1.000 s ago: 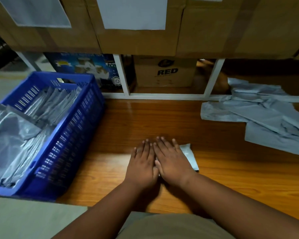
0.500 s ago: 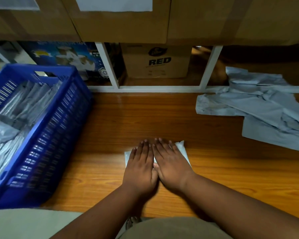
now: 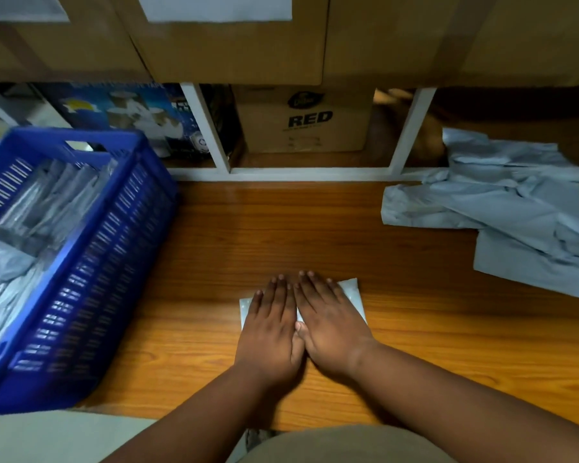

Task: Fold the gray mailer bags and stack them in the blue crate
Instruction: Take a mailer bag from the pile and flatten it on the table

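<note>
Here both hands lie flat, fingers straight, side by side: the left hand (image 3: 270, 332) and right hand (image 3: 331, 324) press a folded gray mailer bag (image 3: 352, 290) onto the wooden desk (image 3: 448, 345). The blue crate (image 3: 91, 262) of folded bags stands at left, the unfolded bags (image 3: 515, 208) lie far right.

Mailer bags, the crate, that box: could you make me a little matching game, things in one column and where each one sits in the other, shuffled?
Things
1. folded mailer bag
2. blue crate
3. pile of unfolded mailer bags
4. cardboard box marked RED

Places
A. on the wooden surface, far right
B. under both hands, left hand and right hand pressing flat on it
C. on the low shelf at the back
D. at the left, holding gray bags

Pairs: 1-B, 2-D, 3-A, 4-C
</note>
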`<state>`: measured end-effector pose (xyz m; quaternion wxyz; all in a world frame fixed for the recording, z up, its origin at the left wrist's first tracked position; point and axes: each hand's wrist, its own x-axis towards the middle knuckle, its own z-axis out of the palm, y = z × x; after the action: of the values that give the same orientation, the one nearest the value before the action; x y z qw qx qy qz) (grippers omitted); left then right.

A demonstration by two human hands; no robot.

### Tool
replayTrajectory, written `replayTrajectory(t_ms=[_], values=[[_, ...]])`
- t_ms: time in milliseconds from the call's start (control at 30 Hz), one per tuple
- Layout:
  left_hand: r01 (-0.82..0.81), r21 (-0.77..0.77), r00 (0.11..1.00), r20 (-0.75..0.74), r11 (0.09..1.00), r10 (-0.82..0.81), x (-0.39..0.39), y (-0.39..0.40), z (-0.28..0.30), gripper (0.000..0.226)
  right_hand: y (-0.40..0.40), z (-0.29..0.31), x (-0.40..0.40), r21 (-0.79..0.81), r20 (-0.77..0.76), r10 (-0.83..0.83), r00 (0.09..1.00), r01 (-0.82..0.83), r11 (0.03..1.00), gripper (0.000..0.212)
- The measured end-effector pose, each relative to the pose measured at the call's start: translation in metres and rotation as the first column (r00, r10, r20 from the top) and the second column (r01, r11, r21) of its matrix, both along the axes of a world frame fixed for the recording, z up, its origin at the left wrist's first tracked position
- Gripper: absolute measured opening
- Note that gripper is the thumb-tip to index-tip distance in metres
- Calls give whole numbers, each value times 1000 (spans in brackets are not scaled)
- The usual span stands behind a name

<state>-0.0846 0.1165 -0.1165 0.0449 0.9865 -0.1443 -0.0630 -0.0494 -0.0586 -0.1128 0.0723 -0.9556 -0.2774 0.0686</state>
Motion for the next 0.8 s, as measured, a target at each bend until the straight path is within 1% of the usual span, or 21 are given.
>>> replayTrajectory(t_ms=[167,233,333,433,567,800], values=[[-9,-3,1000,-16,1000,9,0,-1,6,78,-1,8,-1,3,-33,3,999,-3,1000,77],[1,-1,1000,-10,1000,-1,3,-5,10,78,-5,12,-1,26,-23,0,1000,0,1000,77],[35,-43,999,24,998,-34,7,-15,16,76,-19,20,-1,62,-5,-23,1000,23,998,77],[61,-56,997,43,997,-59,13,-31,20,76,-35,23,1,41,30,-41,999,40,998,78],[60,-58,998,6,997,-60,17,-48,11,79,-51,14,5,-14,-10,-37,999,37,999,78],[53,-47,999,15,998,-52,16,-53,2,81,-56,5,5,6,-17,-34,999,34,999,75]])
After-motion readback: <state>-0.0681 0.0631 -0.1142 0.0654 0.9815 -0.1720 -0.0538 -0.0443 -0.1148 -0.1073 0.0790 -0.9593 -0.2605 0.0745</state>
